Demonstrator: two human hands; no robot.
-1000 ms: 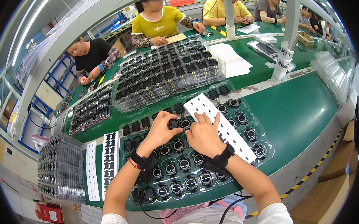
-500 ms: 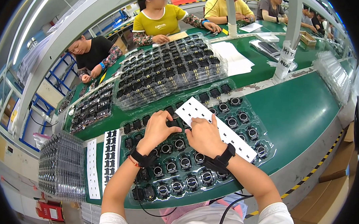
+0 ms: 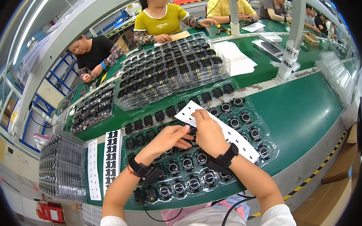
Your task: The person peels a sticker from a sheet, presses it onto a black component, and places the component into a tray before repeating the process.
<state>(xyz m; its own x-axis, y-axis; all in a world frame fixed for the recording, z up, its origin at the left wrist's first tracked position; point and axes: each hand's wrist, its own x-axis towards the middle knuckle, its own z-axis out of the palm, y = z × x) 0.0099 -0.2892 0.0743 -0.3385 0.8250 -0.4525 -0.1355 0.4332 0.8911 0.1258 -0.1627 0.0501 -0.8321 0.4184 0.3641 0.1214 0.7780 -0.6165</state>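
Right grip (image 3: 209,131) touched a white, black-marked flat strip (image 3: 233,140); pinching or pressing, couldn't tell. Strip lay on that grip's 1 o'clock side, long axis 10-to-4, over a clear moulded-plastic tray (image 3: 263,124). Left grip (image 3: 171,139), fingers parted, was at 9 o'clock, farther off.

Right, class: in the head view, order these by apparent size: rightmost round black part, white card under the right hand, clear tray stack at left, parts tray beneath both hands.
1. Parts tray
2. Clear tray stack
3. White card
4. Round black part
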